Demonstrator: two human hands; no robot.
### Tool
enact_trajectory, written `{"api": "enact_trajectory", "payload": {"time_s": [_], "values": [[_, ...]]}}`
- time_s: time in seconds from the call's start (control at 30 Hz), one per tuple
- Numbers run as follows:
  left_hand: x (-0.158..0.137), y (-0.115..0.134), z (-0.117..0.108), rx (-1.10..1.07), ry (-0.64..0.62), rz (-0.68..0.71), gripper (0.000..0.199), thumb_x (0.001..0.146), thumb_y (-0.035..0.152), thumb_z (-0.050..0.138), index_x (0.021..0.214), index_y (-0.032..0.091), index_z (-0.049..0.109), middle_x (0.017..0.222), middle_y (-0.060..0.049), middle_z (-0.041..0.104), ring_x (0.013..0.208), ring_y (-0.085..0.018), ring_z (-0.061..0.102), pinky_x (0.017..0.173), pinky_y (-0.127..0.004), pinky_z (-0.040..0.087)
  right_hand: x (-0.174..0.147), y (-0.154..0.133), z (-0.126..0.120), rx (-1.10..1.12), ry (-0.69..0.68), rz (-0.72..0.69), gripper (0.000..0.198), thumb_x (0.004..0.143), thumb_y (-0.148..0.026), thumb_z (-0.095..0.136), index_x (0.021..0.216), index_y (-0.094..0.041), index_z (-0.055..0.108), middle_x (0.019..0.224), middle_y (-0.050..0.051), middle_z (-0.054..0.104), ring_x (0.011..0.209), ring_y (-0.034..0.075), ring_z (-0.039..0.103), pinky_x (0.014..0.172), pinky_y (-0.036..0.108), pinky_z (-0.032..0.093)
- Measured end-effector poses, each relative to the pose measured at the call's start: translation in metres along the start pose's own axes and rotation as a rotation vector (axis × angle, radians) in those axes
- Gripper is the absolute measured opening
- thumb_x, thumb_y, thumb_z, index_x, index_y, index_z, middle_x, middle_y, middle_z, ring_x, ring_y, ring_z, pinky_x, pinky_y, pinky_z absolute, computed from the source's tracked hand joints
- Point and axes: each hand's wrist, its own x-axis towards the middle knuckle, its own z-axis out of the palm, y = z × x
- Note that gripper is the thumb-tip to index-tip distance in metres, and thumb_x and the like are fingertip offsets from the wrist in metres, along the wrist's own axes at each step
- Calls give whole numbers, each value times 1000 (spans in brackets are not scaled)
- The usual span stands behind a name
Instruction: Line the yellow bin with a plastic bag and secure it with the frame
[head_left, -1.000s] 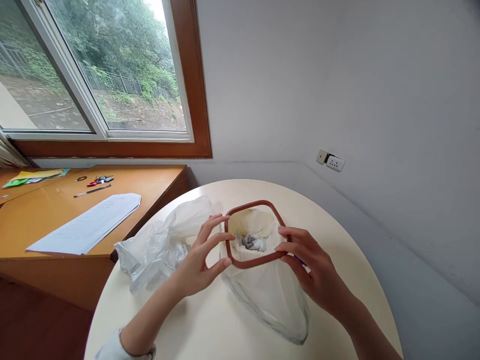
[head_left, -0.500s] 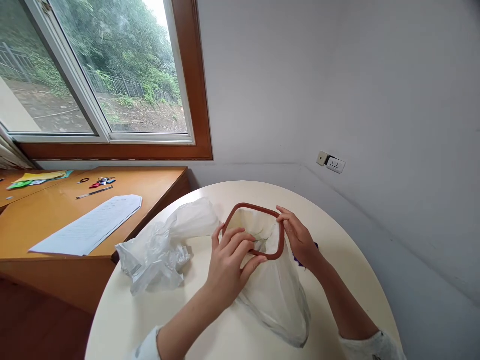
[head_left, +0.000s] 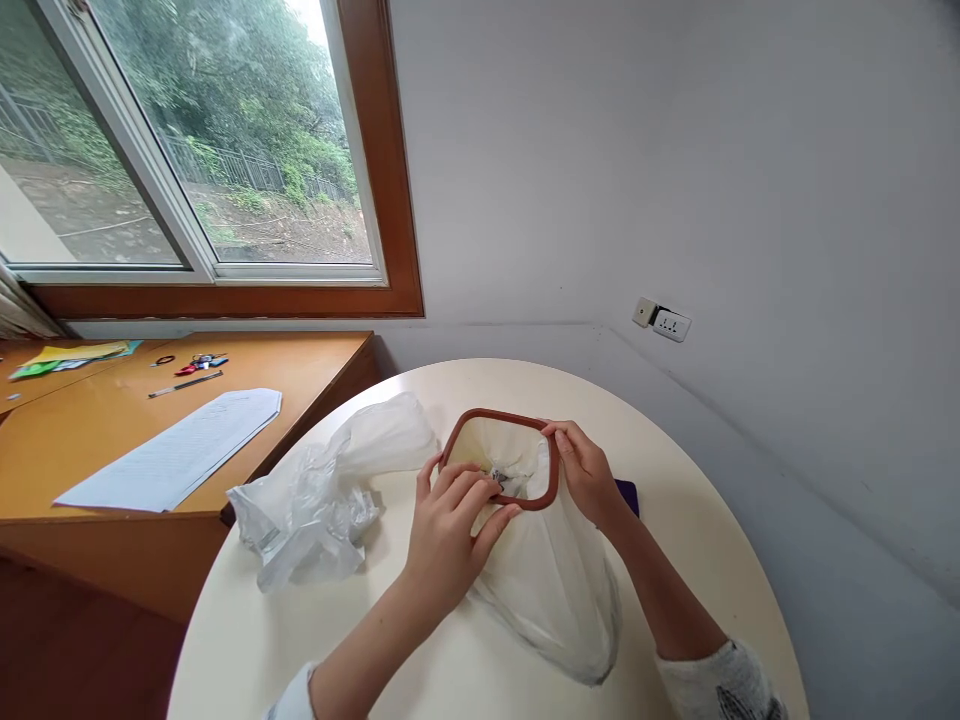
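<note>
A small bin with a brown rim ring (head_left: 553, 475) stands on the round table, lined with a white plastic bag (head_left: 544, 590) that hangs loosely down its near side. My left hand (head_left: 450, 520) grips the near-left of the rim, its thumb outside and its fingers over the opening. On the right side, my right hand (head_left: 585, 468) pinches the ring and the bag edge between thumb and fingers. Crumpled liner shows inside the opening, with a small greyish patch that I cannot make out. The bin's body is mostly hidden by the bag.
Crumpled clear plastic bags (head_left: 322, 510) lie on the left of the round white table (head_left: 705, 570). A dark blue flat thing (head_left: 628, 495) is partly behind my right wrist. The wooden desk (head_left: 300, 350) holds paper sheets (head_left: 180, 450), a pen (head_left: 185, 384) and keys (head_left: 201, 364).
The rim ring has shifted slightly left, with both hands on it. My right hand's fingers have drawn in closer on the ring. More of the dark blue thing shows.
</note>
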Motion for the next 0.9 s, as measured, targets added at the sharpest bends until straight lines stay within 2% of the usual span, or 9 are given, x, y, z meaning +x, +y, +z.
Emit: {"api": "enact_trajectory", "payload": {"time_s": [0.1,0.2,0.27,0.37,0.47,0.6,0.73,0.8,0.9], "values": [[-1,-2,1,-3,-9,14,11,83,27,55,75,20,58,70,1,64,86,-18,58,97,-44,27,1,3,0,-19,6,-2,27,90,-37,33,93,-22,55,104,4,61,96,17,56,81,30,43],[-3,-3,1,6,-23,25,12,84,27,53,76,20,59,71,1,65,85,-19,57,97,-45,27,5,1,-2,-55,26,-58,25,89,-36,37,91,-22,58,111,6,59,107,19,53,90,34,41],[-3,-4,1,13,-36,30,13,84,27,51,77,21,60,71,1,64,83,-18,58,97,-45,26,7,-4,-3,-93,10,-103,26,88,-35,40,99,-22,60,120,6,55,115,20,47,97,37,37],[-5,-3,0,21,-49,32,13,85,26,50,78,20,60,71,0,63,81,-18,58,97,-46,26,9,-11,-3,-111,-135,-120,35,89,-36,37,117,-24,55,132,5,47,124,20,39,104,39,31],[-8,-4,2,15,-33,35,10,84,23,50,81,20,59,72,0,62,80,-17,57,97,-47,27,8,-13,-1,-105,-242,-79,39,92,-36,29,121,-25,53,136,3,42,126,18,36,106,40,29],[-14,-7,10,-13,41,64,11,82,15,49,87,18,58,80,-4,63,97,-22,54,100,-49,28,5,-9,2,-142,-219,-56,40,93,-35,25,121,-26,52,134,2,44,126,17,36,106,40,28],[-20,-15,18,-35,75,96,19,80,8,46,93,17,57,91,-6,63,117,-25,43,105,-53,23,1,-9,7,-147,-174,-68,40,94,-34,22,120,-26,52,133,2,44,125,16,37,105,38,30],[-22,-19,18,-45,60,100,21,81,8,44,96,17,57,99,-7,62,124,-26,36,106,-53,21,-4,-11,10,-173,-126,-75,42,94,-33,20,120,-25,51,132,3,44,124,16,37,105,40,30],[-21,-29,10,-58,-17,66,26,85,11,40,104,18,55,120,-8,54,130,-24,29,108,-52,19,-18,-17,11,-315,-99,-110,39,93,-34,24,126,-27,45,131,6,43,125,20,36,107,51,19]]}}
